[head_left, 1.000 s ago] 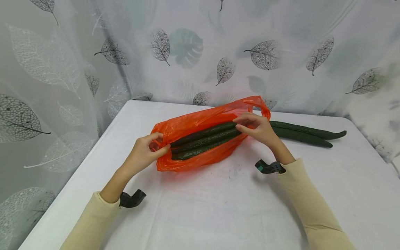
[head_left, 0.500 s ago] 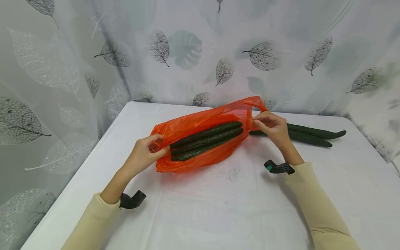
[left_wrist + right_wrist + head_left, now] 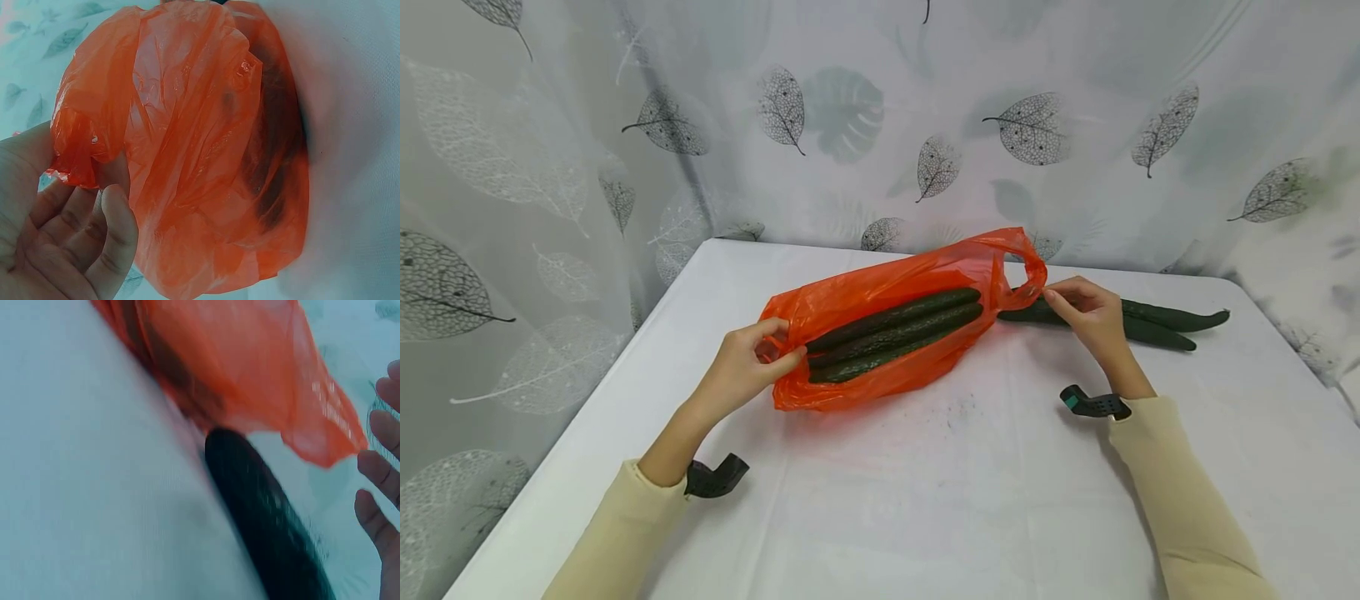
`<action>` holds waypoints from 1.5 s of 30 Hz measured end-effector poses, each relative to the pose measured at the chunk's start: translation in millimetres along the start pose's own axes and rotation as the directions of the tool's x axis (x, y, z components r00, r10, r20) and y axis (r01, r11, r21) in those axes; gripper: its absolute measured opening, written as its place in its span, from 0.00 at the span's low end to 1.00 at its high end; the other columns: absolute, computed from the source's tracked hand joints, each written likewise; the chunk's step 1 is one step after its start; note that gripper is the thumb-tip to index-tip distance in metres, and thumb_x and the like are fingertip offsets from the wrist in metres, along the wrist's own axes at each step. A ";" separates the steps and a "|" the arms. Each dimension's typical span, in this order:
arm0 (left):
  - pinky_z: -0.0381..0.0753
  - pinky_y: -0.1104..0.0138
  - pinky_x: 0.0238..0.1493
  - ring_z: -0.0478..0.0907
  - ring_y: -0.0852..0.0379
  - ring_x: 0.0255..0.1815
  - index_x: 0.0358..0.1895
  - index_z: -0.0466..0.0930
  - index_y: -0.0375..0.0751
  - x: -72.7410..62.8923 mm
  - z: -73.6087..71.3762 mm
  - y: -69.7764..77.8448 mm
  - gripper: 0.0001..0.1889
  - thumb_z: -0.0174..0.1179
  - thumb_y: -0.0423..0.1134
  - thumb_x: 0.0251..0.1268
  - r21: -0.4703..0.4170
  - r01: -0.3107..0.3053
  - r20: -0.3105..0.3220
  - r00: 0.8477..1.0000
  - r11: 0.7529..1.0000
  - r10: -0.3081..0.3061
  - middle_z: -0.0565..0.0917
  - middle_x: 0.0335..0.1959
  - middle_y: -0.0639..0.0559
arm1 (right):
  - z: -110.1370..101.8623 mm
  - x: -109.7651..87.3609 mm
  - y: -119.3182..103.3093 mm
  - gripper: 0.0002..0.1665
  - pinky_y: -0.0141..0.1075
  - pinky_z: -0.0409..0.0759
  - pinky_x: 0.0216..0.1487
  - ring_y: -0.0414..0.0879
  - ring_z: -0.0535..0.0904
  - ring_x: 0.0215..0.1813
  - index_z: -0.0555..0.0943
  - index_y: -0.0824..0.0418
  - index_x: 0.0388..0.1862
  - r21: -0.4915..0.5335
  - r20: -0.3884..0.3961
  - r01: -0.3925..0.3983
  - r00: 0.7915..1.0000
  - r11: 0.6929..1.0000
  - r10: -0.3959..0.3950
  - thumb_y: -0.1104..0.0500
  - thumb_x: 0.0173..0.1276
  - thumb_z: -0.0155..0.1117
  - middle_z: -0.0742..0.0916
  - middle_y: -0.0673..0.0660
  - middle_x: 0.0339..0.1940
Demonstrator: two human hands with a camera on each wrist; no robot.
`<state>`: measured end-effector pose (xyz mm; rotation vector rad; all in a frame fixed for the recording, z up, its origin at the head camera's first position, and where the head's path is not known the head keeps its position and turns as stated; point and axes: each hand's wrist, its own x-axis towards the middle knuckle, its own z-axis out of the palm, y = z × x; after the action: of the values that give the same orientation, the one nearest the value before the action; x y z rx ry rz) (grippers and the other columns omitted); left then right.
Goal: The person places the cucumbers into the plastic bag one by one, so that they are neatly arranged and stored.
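An orange plastic bag (image 3: 865,293) lies on its side at the middle of the table, with three dark green cucumbers (image 3: 891,335) showing in its opening. My left hand (image 3: 747,362) pinches the bag's left end, where gathered plastic (image 3: 76,169) sits between thumb and fingers in the left wrist view. Just right of the bag's loop handle (image 3: 1033,271), my right hand (image 3: 1092,317) hovers over two more cucumbers (image 3: 1172,318), partly covering them. Its fingers (image 3: 381,465) are apart and hold nothing in the right wrist view. One loose cucumber (image 3: 262,512) has its end close to the bag there.
The white table (image 3: 910,500) spreads out in front of the bag. A leaf-patterned curtain (image 3: 887,125) hangs behind and to the left. Black wrist cameras (image 3: 718,477) are strapped to both wrists.
My right hand has moved right, from over the cucumbers in the bag, past the bag's right end, and let go of the plastic. The left hand keeps its grip.
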<state>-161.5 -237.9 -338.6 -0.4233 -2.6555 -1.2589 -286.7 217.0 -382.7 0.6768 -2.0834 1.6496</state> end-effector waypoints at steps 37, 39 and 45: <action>0.77 0.70 0.31 0.77 0.54 0.29 0.41 0.78 0.34 0.3 3.0 -1.5 0.09 0.66 0.33 0.61 0.011 -0.014 0.001 1.000 1.000 0.014 0.82 0.35 0.44 | -46.0 -4.5 25.9 0.33 0.68 0.58 0.59 0.68 0.66 0.59 0.76 0.68 0.57 -0.716 0.248 -0.094 0.892 0.691 0.379 0.48 0.60 0.71 0.75 0.72 0.56; 0.78 0.70 0.31 0.77 0.54 0.29 0.41 0.78 0.34 0.2 3.7 -2.0 0.09 0.66 0.33 0.61 0.010 -0.013 0.002 1.000 1.000 0.013 0.82 0.36 0.44 | -47.3 -4.9 24.2 0.34 0.68 0.60 0.61 0.68 0.67 0.60 0.76 0.69 0.58 -0.724 0.251 -0.109 0.878 0.681 0.408 0.47 0.61 0.71 0.75 0.72 0.58; 0.78 0.70 0.32 0.77 0.55 0.29 0.41 0.78 0.34 0.3 4.0 -2.1 0.08 0.66 0.32 0.61 0.008 -0.031 0.008 1.000 1.000 0.031 0.83 0.36 0.44 | -51.0 -3.2 22.7 0.39 0.66 0.61 0.63 0.68 0.67 0.63 0.73 0.68 0.61 -0.738 0.290 -0.123 0.830 0.663 0.476 0.43 0.62 0.69 0.75 0.72 0.61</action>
<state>-162.6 -236.1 -342.6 -0.4669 -2.6492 -1.2404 -297.1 271.3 -390.7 0.4807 -3.0512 0.6892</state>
